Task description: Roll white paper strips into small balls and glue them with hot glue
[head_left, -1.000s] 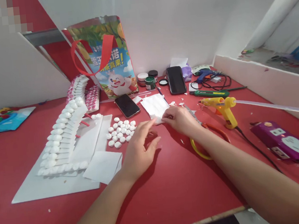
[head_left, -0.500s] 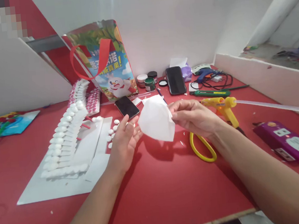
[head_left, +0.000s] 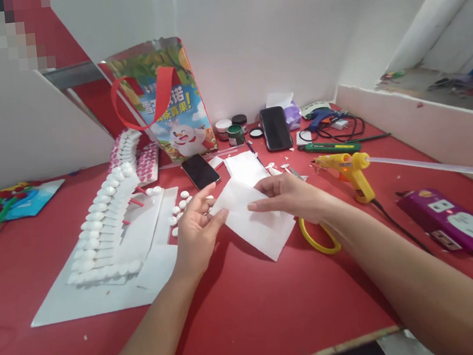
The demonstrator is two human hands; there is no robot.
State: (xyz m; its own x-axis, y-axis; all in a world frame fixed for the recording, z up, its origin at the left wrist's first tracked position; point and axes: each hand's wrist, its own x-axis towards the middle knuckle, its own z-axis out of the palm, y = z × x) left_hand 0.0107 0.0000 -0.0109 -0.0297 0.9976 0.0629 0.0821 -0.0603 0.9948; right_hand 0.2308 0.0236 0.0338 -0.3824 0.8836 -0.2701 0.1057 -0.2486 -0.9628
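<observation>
A piece of white paper (head_left: 262, 233) is held just above the red table, tilted, one corner pointing toward me. My right hand (head_left: 290, 194) pinches it from the right, thumb on top. At its left edge, my left hand (head_left: 199, 225) grips it between thumb and fingers. Another white paper piece (head_left: 246, 165) lies just behind. Left of my left hand are small white cotton-like tufts (head_left: 176, 210) and a white board (head_left: 51, 298) bearing a curved row of white-tipped sticks (head_left: 93, 225). A yellow loop handle (head_left: 318, 241) lies under my right wrist, its other end partly hidden.
To the right lie a yellow glue gun (head_left: 350, 169) with a glue stick and a purple power strip (head_left: 449, 218). Behind stand a printed bag (head_left: 180, 110), paint jars (head_left: 236, 135) and a dark phone (head_left: 276, 129). Another phone (head_left: 200, 171) lies behind my left hand.
The paper has come down and turned flatter, closer to me. My left hand has closed on its left edge, and my right hand's grip has shifted further onto the sheet.
</observation>
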